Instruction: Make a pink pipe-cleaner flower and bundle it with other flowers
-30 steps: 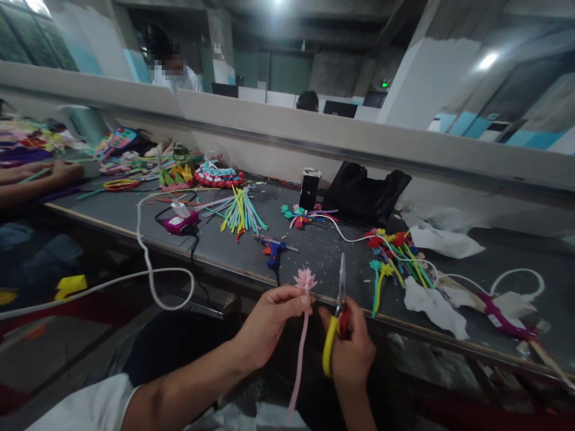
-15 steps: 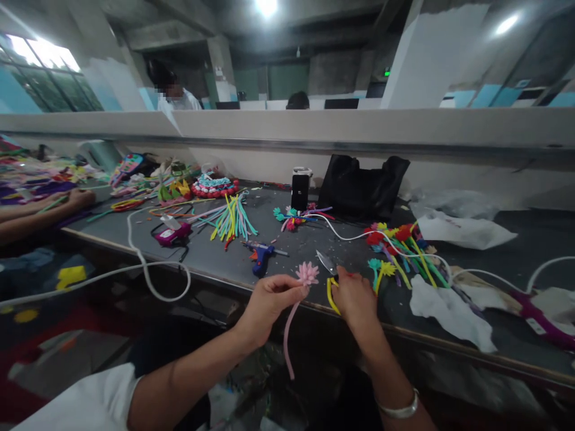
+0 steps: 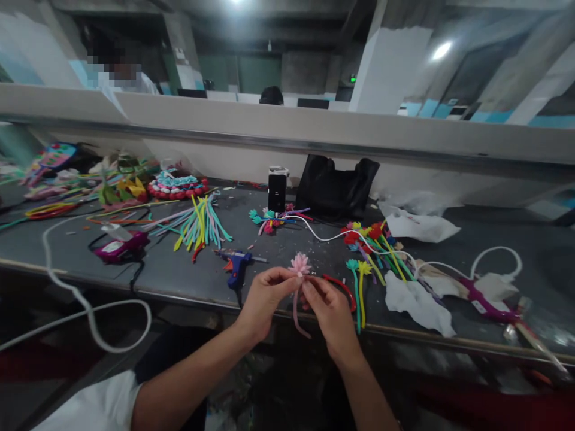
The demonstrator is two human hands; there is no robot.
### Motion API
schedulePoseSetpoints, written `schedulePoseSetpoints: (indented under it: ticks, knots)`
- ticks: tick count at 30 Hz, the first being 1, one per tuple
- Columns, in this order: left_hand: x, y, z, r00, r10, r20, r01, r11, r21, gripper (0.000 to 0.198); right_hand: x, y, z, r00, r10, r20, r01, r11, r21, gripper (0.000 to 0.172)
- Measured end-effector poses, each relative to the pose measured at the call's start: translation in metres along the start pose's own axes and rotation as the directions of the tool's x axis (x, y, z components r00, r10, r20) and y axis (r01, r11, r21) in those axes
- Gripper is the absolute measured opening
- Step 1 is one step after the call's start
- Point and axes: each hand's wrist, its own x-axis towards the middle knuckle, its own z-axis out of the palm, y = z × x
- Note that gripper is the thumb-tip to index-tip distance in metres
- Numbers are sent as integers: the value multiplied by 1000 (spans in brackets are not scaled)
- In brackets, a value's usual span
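Pink flower (image 3: 299, 263) | we pinch its stem in our left hand (image 3: 265, 299) and right hand (image 3: 330, 311) | blue glue gun (image 3: 237, 263) just left of them

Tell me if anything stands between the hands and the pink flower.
Nothing visible does. The left hand and the right hand both pinch the flower by its stem, just under the bloom. A red-handled tool lies on the bench behind the right hand, clear of the flower.
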Motion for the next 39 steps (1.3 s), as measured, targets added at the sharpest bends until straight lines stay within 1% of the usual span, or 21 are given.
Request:
schedulePoseSetpoints:
  ticks: [3, 6, 9, 12, 14, 16, 18, 22, 24, 28, 31, 33, 34, 37, 39]
  knots:
    - [10, -3, -6, 1000, -3, 17, 3, 1000, 8, 10, 5, 5, 11, 1000, -10, -13, 10, 999, 35, 32]
    - [19, -5, -15, 999, 10, 38, -12, 999, 42, 12, 12, 18, 18, 998, 65, -22, -63, 996, 67, 34]
    - [27, -8, -25, 999, 1, 34, -4, 995, 98, 18, 20, 36, 19, 988, 138, -66, -123, 973, 197, 33]
    - [35, -15, -37, 1000, -23, 9, 21, 983, 180, 23, 28, 48, 15, 978, 166, -129, -113, 933, 342, 31]
    - [40, -20, -43, 1000, -11, -19, 14, 977, 212, 24, 32, 51, 14, 973, 176, -149, -103, 910, 402, 29]
    - [45, -24, -46, 999, -8, -35, 15, 979, 205, 25, 34, 51, 15, 971, 188, -151, -101, 887, 450, 26]
    - [47, -26, -46, 999, -32, -18, 35, 986, 165, 26, 35, 51, 20, 970, 196, -146, -103, 870, 481, 25]
    - [49, -25, -43, 996, -82, 18, 81, 995, 52, 29, 32, 52, 32, 976, 194, -101, -124, 871, 476, 23]
    - [49, -25, -42, 995, -88, 39, 87, 996, 20, 30, 30, 54, 37, 976, 192, -99, -127, 880, 458, 25]
    - [46, -25, -42, 992, -81, 99, 83, 996, -18, 28, 25, 58, 46, 980, 172, -104, -116, 908, 403, 24]
    - [43, -26, -45, 989, -85, 124, 86, 996, -7, 26, 23, 60, 52, 982, 149, -117, -95, 922, 375, 24]
    - [42, -27, -47, 992, -69, 110, 66, 997, 29, 23, 23, 59, 53, 976, 142, -163, -69, 919, 388, 24]
    - [42, -27, -48, 995, -55, 83, 52, 998, 43, 23, 23, 58, 53, 973, 136, -188, -49, 913, 404, 23]
    - [41, -29, -52, 999, -31, -16, 31, 999, 38, 31, 26, 53, 49, 961, 101, -256, 25, 894, 447, 20]
    - [40, -29, -53, 999, -46, -24, 47, 999, 17, 37, 28, 49, 44, 947, 66, -315, 81, 898, 433, 19]
